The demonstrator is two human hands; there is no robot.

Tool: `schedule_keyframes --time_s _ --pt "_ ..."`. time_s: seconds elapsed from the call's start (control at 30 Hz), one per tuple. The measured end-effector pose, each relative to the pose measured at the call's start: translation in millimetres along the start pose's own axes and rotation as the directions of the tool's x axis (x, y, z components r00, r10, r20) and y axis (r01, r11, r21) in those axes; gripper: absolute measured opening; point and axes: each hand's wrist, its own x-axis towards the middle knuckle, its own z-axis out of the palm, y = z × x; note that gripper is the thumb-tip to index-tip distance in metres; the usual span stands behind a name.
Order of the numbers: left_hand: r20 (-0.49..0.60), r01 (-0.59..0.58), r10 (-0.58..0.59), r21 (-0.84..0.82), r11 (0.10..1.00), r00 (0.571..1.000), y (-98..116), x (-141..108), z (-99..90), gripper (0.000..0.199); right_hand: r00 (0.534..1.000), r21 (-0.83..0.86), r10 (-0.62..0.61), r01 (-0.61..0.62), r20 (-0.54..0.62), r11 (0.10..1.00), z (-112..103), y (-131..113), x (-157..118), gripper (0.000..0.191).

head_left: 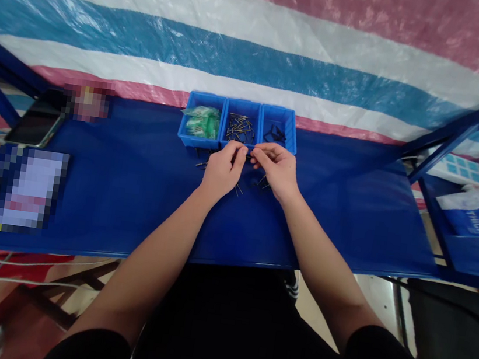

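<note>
My left hand (pixel 224 169) and my right hand (pixel 276 170) meet just in front of three joined blue bins. Fingers of both are pinched around something small and dark that is mostly hidden. Green plastic packets (pixel 203 123) fill the left bin (pixel 198 142). Thin brass-coloured screws or pins (pixel 239 125) lie in the middle bin (pixel 243 107). The right bin (pixel 279 113) holds black parts (pixel 275 133). Under and beside my hands, a few more thin pieces (pixel 239 189) and dark parts (pixel 261 182) rest on the blue table.
On the blue table (pixel 132 189), a phone (pixel 38 120) and a blurred-out sheet (pixel 32 190) lie at the left with white cables. Blue metal posts (pixel 444 147) stand at the right, beside a blue-and-white bag (pixel 475 213). Striped sheeting (pixel 258 40) hangs behind the bins.
</note>
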Motion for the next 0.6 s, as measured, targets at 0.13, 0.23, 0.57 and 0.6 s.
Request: schedule_keyframes --time_s 0.13,0.23,0.57,0.6 --pt "-0.006 0.013 -0.013 -0.018 1.000 1.000 1.1 1.2 -1.8 0.038 0.997 0.098 0.052 -0.057 0.051 0.994 1.4 -1.3 -2.3 0.040" --pt "-0.007 0.019 -0.019 -0.024 1.000 1.000 2.8 1.3 -2.5 0.041 0.998 0.081 0.055 -0.057 0.023 0.995 -1.0 0.3 -0.7 0.041" --pt "0.011 0.012 -0.012 -0.038 0.999 1.000 3.4 0.5 -1.6 0.042 0.981 -0.070 -0.001 -0.013 -0.194 0.997 -10.7 -4.9 4.8 0.026" --pt "0.013 0.010 -0.010 -0.036 0.999 1.000 3.4 0.6 -1.8 0.042 0.985 -0.170 -0.042 0.013 -0.169 0.985 -13.4 -7.6 3.7 0.023"
